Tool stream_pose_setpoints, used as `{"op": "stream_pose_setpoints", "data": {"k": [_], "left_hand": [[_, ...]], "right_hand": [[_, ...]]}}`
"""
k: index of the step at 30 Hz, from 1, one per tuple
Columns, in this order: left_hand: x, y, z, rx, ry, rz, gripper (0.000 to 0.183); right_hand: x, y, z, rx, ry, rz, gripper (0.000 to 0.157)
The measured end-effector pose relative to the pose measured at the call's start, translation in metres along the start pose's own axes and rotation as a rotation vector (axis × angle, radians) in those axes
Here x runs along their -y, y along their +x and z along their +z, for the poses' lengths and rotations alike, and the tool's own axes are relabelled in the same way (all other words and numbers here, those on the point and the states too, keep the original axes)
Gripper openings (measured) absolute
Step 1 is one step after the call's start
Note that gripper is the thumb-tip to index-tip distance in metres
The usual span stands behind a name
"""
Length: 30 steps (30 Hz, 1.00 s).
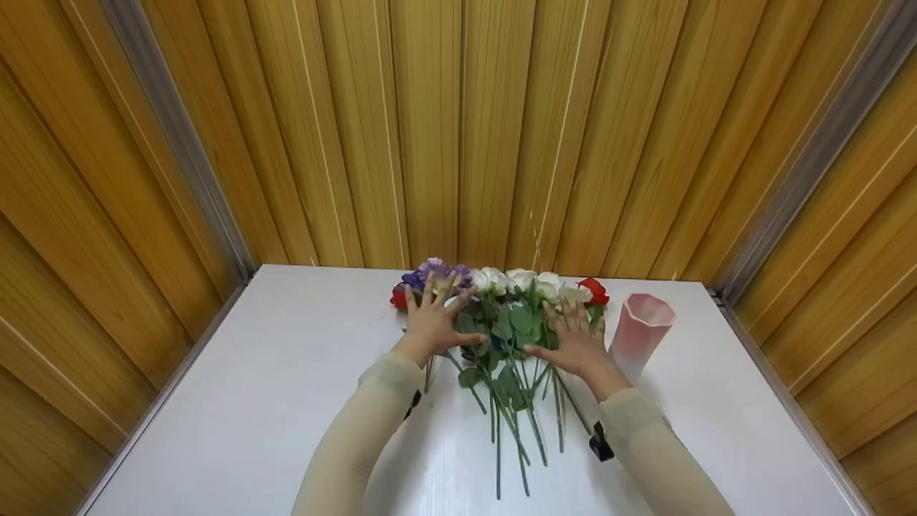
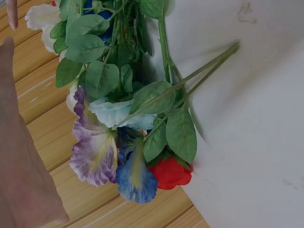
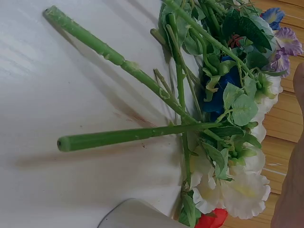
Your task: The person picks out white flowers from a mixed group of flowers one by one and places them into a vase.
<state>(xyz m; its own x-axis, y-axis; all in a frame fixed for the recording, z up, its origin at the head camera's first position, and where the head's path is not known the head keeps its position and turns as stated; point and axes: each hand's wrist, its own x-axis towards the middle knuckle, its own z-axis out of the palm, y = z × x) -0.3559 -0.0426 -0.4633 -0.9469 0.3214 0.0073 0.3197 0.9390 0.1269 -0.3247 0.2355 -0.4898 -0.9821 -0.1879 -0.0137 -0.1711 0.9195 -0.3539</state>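
A loose bunch of artificial flowers lies on the white table, blooms toward the back wall and green stems [image 1: 499, 459] toward the front. Purple irises [image 1: 435, 269], a blue iris [image 2: 137, 176] and a red flower [image 2: 172, 174] make up its left end. White flowers [image 1: 521, 278] fill the middle, and another red flower [image 1: 594, 291] is at the right. My left hand [image 1: 432, 322], fingers spread, is over the left blooms. My right hand [image 1: 575, 344] is spread over the right side of the bunch. Neither hand grips a stem; exact contact is unclear.
A pink-and-white faceted vase [image 1: 642, 333] stands upright just right of my right hand. The white table [image 1: 286, 401] meets wood-patterned panel walls [image 1: 494, 143] at the back and sides. Grey metal posts [image 1: 179, 143] stand in the corners.
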Motion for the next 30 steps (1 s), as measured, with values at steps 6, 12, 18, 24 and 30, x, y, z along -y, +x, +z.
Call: {"op": "stream_pose_setpoints", "data": {"k": [6,12,18,24,30], "left_hand": [[-0.005,0.003,-0.007,0.001,0.009,0.015,0.094],[-0.008,0.006,-0.016,-0.001,0.018,0.024,0.095],[-0.012,0.012,-0.026,0.006,0.045,0.019,0.098],[-0.022,0.017,-0.04,-0.023,-0.01,0.057,0.097],[-0.035,0.019,-0.051,-0.034,-0.082,0.06,0.095]], "right_hand": [[0.001,0.002,-0.007,-0.015,-0.002,-0.01,0.104],[0.009,0.006,-0.018,-0.018,-0.025,-0.013,0.103],[0.022,0.011,-0.035,-0.06,-0.049,-0.036,0.104],[0.032,0.014,-0.063,-0.114,-0.066,-0.05,0.106],[0.035,0.003,-0.098,-0.116,-0.085,-0.028,0.107]]}}
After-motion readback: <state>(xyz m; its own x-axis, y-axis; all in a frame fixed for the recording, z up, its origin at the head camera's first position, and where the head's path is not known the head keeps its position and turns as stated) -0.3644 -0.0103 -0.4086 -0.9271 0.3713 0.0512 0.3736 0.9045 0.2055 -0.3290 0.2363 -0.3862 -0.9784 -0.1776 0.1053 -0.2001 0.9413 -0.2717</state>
